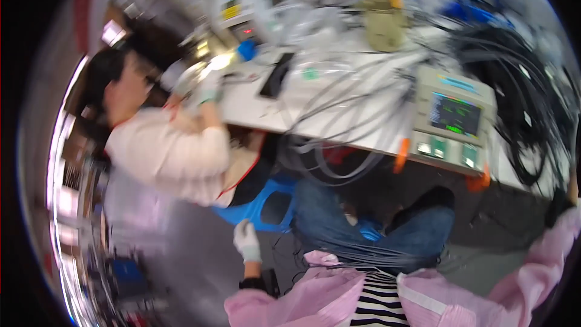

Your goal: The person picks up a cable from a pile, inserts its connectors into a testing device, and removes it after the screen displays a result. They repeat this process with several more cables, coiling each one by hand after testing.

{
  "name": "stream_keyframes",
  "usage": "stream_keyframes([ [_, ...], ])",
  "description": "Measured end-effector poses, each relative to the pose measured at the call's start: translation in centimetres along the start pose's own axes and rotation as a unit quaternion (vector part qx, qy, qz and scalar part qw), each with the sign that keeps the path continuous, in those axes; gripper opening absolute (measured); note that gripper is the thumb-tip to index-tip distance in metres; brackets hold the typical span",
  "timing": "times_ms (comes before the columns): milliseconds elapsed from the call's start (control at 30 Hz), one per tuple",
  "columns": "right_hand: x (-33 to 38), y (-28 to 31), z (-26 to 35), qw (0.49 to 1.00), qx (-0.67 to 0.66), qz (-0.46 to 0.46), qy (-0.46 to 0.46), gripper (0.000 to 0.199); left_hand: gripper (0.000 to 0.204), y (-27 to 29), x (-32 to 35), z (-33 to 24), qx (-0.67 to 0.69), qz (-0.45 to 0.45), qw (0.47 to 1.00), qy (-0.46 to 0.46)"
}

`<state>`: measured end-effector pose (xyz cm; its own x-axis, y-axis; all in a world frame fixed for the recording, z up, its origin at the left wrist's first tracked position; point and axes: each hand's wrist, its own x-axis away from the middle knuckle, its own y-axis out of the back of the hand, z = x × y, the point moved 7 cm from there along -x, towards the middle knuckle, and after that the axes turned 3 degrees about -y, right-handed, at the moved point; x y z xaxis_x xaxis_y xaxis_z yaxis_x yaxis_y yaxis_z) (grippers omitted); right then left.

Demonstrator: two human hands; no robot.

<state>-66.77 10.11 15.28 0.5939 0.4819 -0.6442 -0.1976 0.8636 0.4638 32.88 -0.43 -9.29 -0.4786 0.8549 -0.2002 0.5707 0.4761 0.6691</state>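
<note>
My left hand (247,242), in a white glove, is held out low on the left beside a blue plastic stool (266,209). Its fingers look loosely extended, though blurred, and I see nothing in them. My right arm reaches to the far right rim, where my right hand (574,189) is mostly cut off by the picture's edge, near a thick bundle of black cables (514,109). What its fingers do is hidden. Several thin dark cables (363,258) lie across my lap. A beige tester (454,118) with a lit screen stands on the white table's front edge.
At left a co-worker (169,151) sits at the white table (378,133), gloved hands under a bright lamp. Loose grey cables (339,103) hang over the table's edge. A dark phone (278,75), clear plastic bags (315,27) and an olive pouch (384,21) lie farther back.
</note>
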Motion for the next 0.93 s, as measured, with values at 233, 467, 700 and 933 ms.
stream_keyframes([
  [233, 12.1, -2.4, 24.9, 0.980, 0.052, -0.063, 0.179, 0.023, 0.028, -1.7, 1.8, -20.5, 0.252, 0.062, 0.950, -0.171],
  [467, 22.3, -8.1, 32.6, 0.923, 0.006, 0.148, 0.355, 0.027, 0.055, -8.2, 11.1, -38.8, 0.438, 0.453, 0.733, -0.258],
  [700, 31.4, -10.5, 33.3, 0.839, -0.050, 0.279, 0.465, 0.036, 0.063, -15.2, 18.6, -47.6, 0.407, 0.712, 0.563, -0.103],
  [933, 30.5, -12.8, 24.9, 0.835, -0.436, 0.330, -0.063, 0.061, 0.036, -13.1, 17.0, -47.0, 0.424, 0.685, 0.571, -0.158],
])
